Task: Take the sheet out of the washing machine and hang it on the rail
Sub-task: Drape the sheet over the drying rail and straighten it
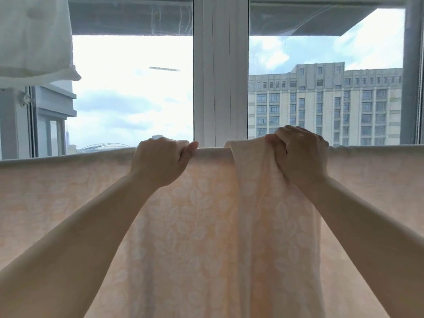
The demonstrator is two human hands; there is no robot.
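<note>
A pale peach sheet (197, 226) with a white leaf pattern hangs across the whole view, draped over a horizontal rail that it hides. Its top fold runs from the left edge to the right edge at hand height. My left hand (160, 161) grips the top fold left of the middle, fingers curled over it. My right hand (300, 154) is closed on a bunched fold of the sheet (250, 171) that rises slightly above the rail line and falls in a loose pleat below.
A window with a white centre frame (220, 72) stands just behind the rail. A white cloth (34, 35) hangs at the upper left. Buildings and sky show through the glass.
</note>
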